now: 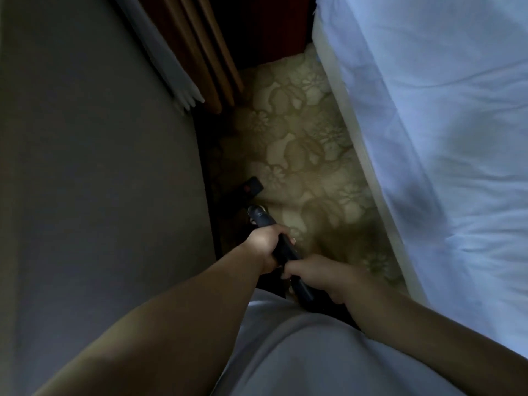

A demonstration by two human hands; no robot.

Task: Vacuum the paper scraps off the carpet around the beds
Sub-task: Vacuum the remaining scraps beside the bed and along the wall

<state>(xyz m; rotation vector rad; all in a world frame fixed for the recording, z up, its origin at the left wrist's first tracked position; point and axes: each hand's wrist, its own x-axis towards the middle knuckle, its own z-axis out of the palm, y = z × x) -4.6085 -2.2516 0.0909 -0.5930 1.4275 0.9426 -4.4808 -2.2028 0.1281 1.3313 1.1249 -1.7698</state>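
Right hand (323, 277): working nearest the body, just off the side of the bed (428, 124), its fingers curling round the lower end of the vacuum wand (264, 220) and gripping it.
Left hand (264, 245): wrapping the wand a little further along, on the side away from the bed, and gripping it too.
Vacuum wand: slanting down and away from both hands toward the floor.
Vacuum head (251, 187): sitting beyond the hands, well apart from the bed, in the shadow along the wall (85, 167).
Carpet (300, 144): running as a pale flowered strip beside the bed to the far corner.
Paper scraps: none are showing on the lit carpet beside the bed; shadow is hiding the wall-side edge.
Curtains (205, 67): hanging at the far end, opposite the bed's far corner.
Progress: this strip is looking mostly cleared, though the dark edge and the floor around the rest of the bed are probably waiting.
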